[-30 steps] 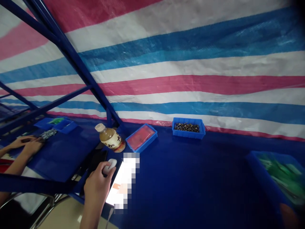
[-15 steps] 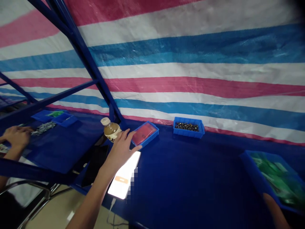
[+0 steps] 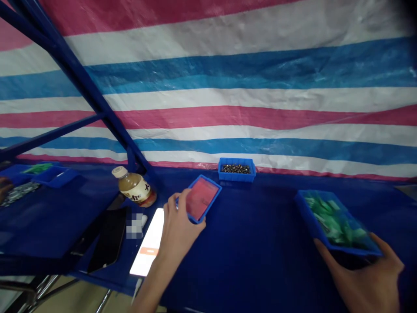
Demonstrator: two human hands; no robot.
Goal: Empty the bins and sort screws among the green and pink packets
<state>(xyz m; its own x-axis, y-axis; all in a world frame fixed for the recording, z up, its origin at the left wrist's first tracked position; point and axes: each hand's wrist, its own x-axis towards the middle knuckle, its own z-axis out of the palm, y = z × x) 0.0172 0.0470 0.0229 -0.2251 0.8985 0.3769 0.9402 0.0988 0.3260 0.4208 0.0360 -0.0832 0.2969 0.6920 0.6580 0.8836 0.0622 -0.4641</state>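
Observation:
My left hand grips the near left edge of a small blue bin with red packets, which is tilted. Under my left wrist lies a phone with a bright white screen. On the right, my right hand holds the near end of a larger blue bin, its thumb on the left side and fingers on the right. Green packets fill that bin. A blue bin of small metal parts stands at the back of the blue table, touched by neither hand.
A bottle stands at the back left, near a dark phone and a small white item. Another table at the left bears blue bins and metal parts, with part of another person's hand. A blue frame rises before the striped sheet.
The view has shifted right. My left hand has taken hold of the red-packet bin and tilted it. My right hand has come further into view, gripping the green-packet bin.

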